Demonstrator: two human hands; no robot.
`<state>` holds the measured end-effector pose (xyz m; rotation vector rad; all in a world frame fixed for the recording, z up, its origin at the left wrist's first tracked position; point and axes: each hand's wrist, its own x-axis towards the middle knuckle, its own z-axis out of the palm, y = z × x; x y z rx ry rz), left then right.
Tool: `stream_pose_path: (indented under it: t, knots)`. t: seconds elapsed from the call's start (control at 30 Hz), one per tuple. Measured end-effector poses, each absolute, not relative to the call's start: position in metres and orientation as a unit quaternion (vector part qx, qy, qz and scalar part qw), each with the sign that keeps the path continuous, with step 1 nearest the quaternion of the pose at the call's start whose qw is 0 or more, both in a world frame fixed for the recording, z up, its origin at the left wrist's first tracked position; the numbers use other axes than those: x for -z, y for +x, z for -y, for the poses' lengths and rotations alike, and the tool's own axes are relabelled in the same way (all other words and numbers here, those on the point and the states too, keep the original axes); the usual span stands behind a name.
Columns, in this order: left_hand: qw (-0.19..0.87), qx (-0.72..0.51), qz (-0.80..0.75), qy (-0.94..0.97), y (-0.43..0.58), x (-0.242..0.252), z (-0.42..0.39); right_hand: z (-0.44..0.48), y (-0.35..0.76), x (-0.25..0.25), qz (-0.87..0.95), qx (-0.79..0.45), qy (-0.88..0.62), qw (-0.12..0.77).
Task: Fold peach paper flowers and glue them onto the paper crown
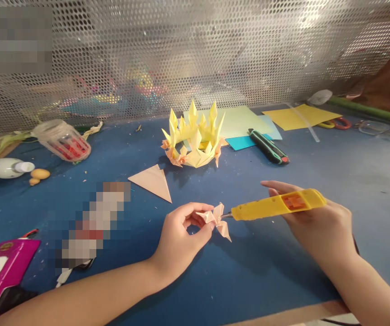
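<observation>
My left hand (181, 240) is closed, pinching a peach folded-paper flower (222, 226) between thumb and fingers just above the blue table. In my right hand (324, 226) is a yellow glue gun (266, 206) with an orange panel on its side. Its metal tip points left and meets the middle of the flower, where the petals join; whether glue is coming out cannot be made out. Behind the hands stands a ring-shaped yellow paper crown (198, 154) with pointed folds and small peach flowers around its lower edge. A folded peach paper piece (154, 181) lies left of it.
A green cutter knife (268, 147) and coloured paper sheets (245, 120) lie behind at right, with scissors (337, 123). On the left are a tipped clear jar (64, 140), a white bottle (4, 168) and a magenta object (14, 262). A perforated metal panel (195, 54) borders the back.
</observation>
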<state>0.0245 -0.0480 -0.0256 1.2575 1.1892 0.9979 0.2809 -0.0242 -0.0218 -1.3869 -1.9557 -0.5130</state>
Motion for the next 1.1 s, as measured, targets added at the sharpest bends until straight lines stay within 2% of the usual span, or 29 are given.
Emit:
stream_pose_path:
  t: [0.77,1.1]
  knots:
    - [0.529,-0.429,-0.494,0.54,0.025,0.027,0.048,0.022,0.283,0.021,0.734,0.202,-0.558,0.33]
    - [0.554,-0.451,-0.475,0.514,0.023,0.027,0.047,0.009,0.309,0.017,0.606,0.197,-0.718,0.279]
